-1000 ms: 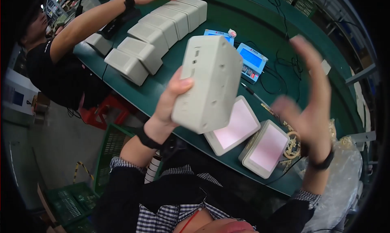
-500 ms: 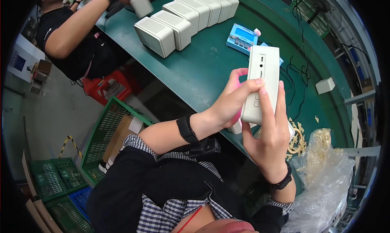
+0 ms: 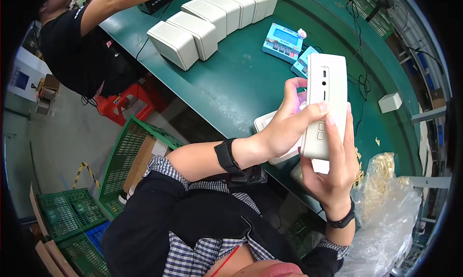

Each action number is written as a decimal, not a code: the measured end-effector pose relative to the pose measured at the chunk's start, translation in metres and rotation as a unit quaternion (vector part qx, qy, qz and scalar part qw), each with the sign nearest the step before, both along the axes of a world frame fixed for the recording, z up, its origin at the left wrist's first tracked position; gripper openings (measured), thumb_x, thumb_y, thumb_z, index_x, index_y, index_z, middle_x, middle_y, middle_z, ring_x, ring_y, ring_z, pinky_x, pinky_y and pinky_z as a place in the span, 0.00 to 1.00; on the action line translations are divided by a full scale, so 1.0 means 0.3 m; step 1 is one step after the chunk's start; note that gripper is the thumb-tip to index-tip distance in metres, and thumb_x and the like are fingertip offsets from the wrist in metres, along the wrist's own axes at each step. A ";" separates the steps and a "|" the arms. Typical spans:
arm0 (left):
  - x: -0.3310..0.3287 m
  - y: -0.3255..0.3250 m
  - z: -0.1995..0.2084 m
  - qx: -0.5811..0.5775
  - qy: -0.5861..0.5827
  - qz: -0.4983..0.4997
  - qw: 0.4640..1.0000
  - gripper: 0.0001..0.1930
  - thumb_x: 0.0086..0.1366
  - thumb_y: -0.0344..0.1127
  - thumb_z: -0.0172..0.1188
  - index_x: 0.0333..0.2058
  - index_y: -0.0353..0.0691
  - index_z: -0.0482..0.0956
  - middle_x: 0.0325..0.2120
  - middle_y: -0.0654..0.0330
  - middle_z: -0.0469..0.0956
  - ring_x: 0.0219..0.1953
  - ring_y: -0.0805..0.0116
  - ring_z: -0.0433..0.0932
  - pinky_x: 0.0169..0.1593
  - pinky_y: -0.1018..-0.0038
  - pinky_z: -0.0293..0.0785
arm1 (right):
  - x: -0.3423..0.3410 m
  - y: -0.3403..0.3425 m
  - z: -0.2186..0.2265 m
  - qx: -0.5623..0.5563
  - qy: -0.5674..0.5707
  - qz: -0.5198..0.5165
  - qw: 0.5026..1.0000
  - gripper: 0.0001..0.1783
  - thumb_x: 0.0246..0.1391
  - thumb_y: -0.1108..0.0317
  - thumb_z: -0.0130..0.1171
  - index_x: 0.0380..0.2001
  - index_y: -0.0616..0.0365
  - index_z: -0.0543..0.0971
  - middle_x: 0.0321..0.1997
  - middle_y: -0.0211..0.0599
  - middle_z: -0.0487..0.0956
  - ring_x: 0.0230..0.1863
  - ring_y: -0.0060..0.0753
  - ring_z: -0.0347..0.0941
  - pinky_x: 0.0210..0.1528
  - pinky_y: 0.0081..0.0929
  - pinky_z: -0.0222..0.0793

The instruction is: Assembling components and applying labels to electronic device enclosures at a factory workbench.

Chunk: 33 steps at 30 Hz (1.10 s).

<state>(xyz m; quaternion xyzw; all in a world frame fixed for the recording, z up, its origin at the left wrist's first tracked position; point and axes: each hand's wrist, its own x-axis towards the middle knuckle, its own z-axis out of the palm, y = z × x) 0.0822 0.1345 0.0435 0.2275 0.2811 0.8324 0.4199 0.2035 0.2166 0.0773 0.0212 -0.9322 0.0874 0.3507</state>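
Note:
A white box-shaped speaker (image 3: 333, 86) stands on end between my two hands above the green workbench. Its narrow side faces me, with small ports, a round jack and several square buttons. My left hand (image 3: 284, 127) grips it from the left, thumb pressed on the side by the buttons. My right hand (image 3: 336, 168) wraps it from below and the right, with a fingertip close to the left thumb. Under my hands lies another white casing (image 3: 263, 122), partly hidden by them.
Several white speakers (image 3: 179, 38) form a row across the bench. Beyond my hands sit a blue tester (image 3: 284, 39) and black cables. A small white block (image 3: 389, 103) lies right, above a clear plastic bag (image 3: 386, 224) of tan pieces. A co-worker's arm (image 3: 120, 2) reaches across at upper left.
My hands and the held speaker have shifted right and slightly nearer, exposing more of the casing below. The co-worker's arm has stretched further across; the speaker in that hand is out of view.

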 end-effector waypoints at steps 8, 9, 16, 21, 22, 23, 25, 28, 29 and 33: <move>-0.071 0.073 -0.005 -0.075 0.135 -0.021 0.988 0.38 0.62 0.44 0.63 0.59 0.38 0.46 0.57 0.51 0.61 0.57 0.64 0.65 0.57 0.65 0.68 | 0.010 0.177 0.032 -0.029 -0.031 0.003 0.999 0.42 0.34 0.78 0.67 0.59 0.65 0.69 0.61 0.67 0.67 0.61 0.61 0.68 0.55 0.42 0.72; -0.100 0.066 0.001 -0.057 0.177 -0.025 0.982 0.39 0.60 0.45 0.66 0.60 0.38 0.49 0.58 0.52 0.61 0.58 0.64 0.64 0.58 0.64 0.67 | 0.013 0.238 0.028 -0.106 -0.014 0.012 0.994 0.41 0.36 0.76 0.68 0.59 0.66 0.68 0.61 0.63 0.68 0.61 0.54 0.69 0.56 0.38 0.71; -0.601 -0.195 -0.046 -0.632 0.618 0.448 0.138 0.43 0.52 0.64 0.64 0.60 0.43 0.67 0.59 0.41 0.65 0.60 0.36 0.63 0.60 0.54 0.64 | 0.001 0.783 -0.010 -0.389 0.101 -0.082 0.912 0.35 0.46 0.78 0.68 0.59 0.67 0.68 0.57 0.46 0.72 0.55 0.34 0.72 0.55 0.29 0.71; -0.734 -0.272 -0.091 -0.712 0.558 0.373 0.206 0.47 0.52 0.71 0.59 0.64 0.46 0.64 0.62 0.40 0.63 0.64 0.35 0.58 0.63 0.51 0.60 | -0.061 1.224 -0.170 -0.212 0.186 -0.346 0.895 0.38 0.40 0.64 0.75 0.56 0.59 0.73 0.49 0.49 0.79 0.48 0.40 0.78 0.50 0.32 0.73; -0.742 -0.273 -0.105 -0.716 0.557 0.364 0.210 0.47 0.51 0.71 0.59 0.64 0.49 0.64 0.63 0.41 0.62 0.66 0.35 0.55 0.63 0.50 0.61 | -0.089 1.287 -0.214 -0.212 0.186 -0.348 0.894 0.38 0.40 0.64 0.75 0.56 0.59 0.73 0.49 0.49 0.79 0.48 0.40 0.78 0.50 0.32 0.73; -0.737 -0.263 -0.103 -0.715 0.559 0.363 0.211 0.47 0.51 0.71 0.59 0.64 0.49 0.64 0.63 0.41 0.62 0.66 0.35 0.55 0.63 0.50 0.61 | -0.109 1.345 -0.254 -0.204 0.169 -0.396 0.879 0.40 0.38 0.60 0.75 0.57 0.58 0.72 0.49 0.51 0.79 0.49 0.44 0.78 0.51 0.34 0.73; -0.722 -0.237 -0.083 -0.712 0.555 0.364 0.227 0.47 0.51 0.72 0.59 0.64 0.48 0.64 0.62 0.41 0.62 0.65 0.35 0.58 0.62 0.50 0.62 | -0.115 1.424 -0.313 -0.192 0.153 -0.447 0.860 0.43 0.37 0.57 0.75 0.58 0.56 0.71 0.48 0.53 0.79 0.49 0.47 0.77 0.51 0.37 0.72; -0.718 -0.236 -0.078 -0.701 0.566 0.365 0.235 0.47 0.51 0.71 0.59 0.63 0.46 0.65 0.61 0.40 0.63 0.63 0.35 0.60 0.62 0.51 0.63 | -0.116 1.492 -0.394 -0.195 0.127 -0.482 0.845 0.46 0.37 0.55 0.74 0.60 0.56 0.68 0.50 0.55 0.78 0.51 0.52 0.76 0.52 0.41 0.71; -0.713 -0.254 -0.083 -0.693 0.574 0.366 0.237 0.46 0.52 0.70 0.60 0.63 0.45 0.65 0.61 0.39 0.64 0.62 0.35 0.61 0.62 0.52 0.63 | -0.127 1.499 -0.393 -0.199 0.125 -0.480 0.845 0.46 0.37 0.55 0.74 0.60 0.56 0.68 0.50 0.55 0.78 0.51 0.52 0.76 0.52 0.41 0.71; -0.703 -0.305 -0.083 -0.636 0.644 0.352 0.237 0.40 0.56 0.61 0.62 0.60 0.39 0.68 0.57 0.38 0.68 0.59 0.36 0.65 0.61 0.55 0.64 | -0.104 1.567 -0.330 -0.179 -0.118 -0.480 0.851 0.51 0.36 0.53 0.74 0.63 0.59 0.64 0.52 0.57 0.77 0.53 0.53 0.74 0.53 0.41 0.71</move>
